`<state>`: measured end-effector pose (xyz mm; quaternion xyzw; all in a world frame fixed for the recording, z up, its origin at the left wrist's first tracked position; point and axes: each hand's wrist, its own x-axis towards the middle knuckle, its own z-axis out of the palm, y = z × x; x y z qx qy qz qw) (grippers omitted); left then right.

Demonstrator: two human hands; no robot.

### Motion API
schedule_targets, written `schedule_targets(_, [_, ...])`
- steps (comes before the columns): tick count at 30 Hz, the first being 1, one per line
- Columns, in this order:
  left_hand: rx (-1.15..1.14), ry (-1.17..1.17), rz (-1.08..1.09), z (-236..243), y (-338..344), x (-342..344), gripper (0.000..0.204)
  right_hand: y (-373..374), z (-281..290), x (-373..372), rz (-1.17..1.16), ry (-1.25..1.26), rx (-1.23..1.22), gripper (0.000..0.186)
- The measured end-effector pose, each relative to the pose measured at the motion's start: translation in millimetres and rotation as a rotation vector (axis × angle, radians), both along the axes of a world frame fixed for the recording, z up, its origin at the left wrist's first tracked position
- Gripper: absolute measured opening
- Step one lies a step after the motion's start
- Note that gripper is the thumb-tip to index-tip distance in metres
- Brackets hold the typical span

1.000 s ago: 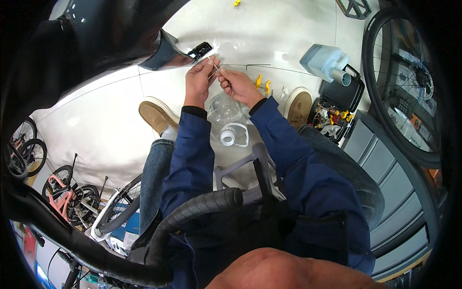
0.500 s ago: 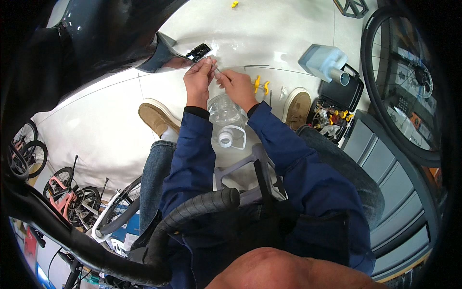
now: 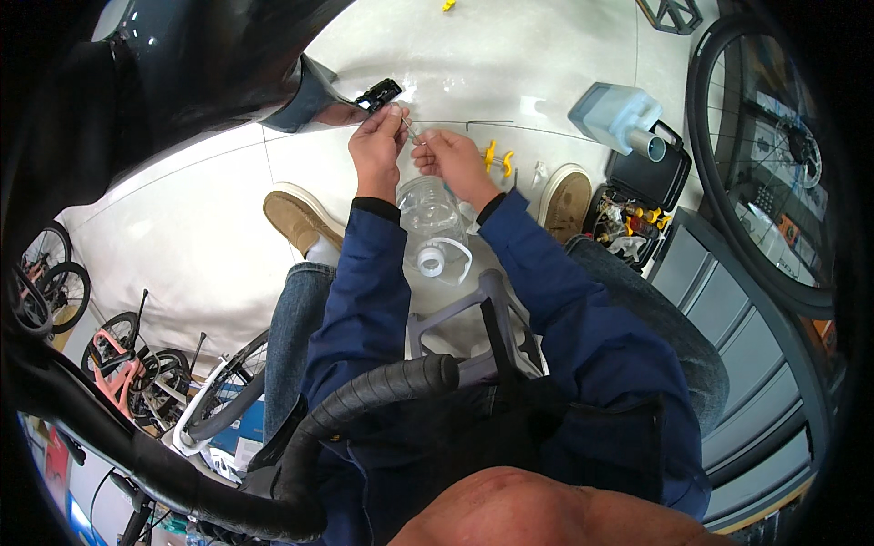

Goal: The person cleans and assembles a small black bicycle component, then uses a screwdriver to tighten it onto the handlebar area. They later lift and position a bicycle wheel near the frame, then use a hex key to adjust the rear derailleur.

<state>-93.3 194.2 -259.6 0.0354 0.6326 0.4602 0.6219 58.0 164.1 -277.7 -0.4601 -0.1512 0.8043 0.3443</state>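
Observation:
My left hand pinches a thin, light-coloured piece, perhaps a wire or cable, just below a small black component beside the glossy dark bicycle frame. My right hand is closed on the same thin piece, just right of the left fingertips; its exact end is too small to make out. Beneath my hands a clear plastic jug with a white neck is on the pale floor. Yellow-handled tools and thin rods lie near my right hand.
A blue translucent container, an open toolcase, a bicycle wheel and a grey metal cabinet are on the right. A wrapped handlebar crosses before my body, over a grey stand. Several bicycles stand at left.
Both hands stay at the small black component with only slight shifts. The right fingers have turned a little around the thin piece, and the left hand has moved very slightly.

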Motion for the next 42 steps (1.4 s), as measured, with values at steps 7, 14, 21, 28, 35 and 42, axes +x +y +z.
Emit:
schedule_targets(7, [0.025,0.014,0.006,-2,0,2,0.015,0,21,3,0.27,-0.982,0.647,0.022])
schedule_targets(14, [0.033,0.026,0.012,-4,-1,1,0.014,26,31,-4,0.619,-1.267,1.068,0.027])
schedule_targets(21, [0.07,0.02,0.017,-10,-2,1,0.017,27,4,2,0.518,-0.655,0.684,0.026])
schedule_targets(28, [0.055,-0.007,0.012,-13,-1,0,0.016,25,16,4,0.185,0.177,-0.243,0.033])
schedule_targets(35, [0.044,0.014,0.076,-7,0,5,0.013,0,34,-6,0.453,-1.048,0.697,0.031])
schedule_targets(42, [0.029,-0.019,0.078,-7,-2,4,0.013,9,20,-3,0.157,-0.332,-0.033,0.036])
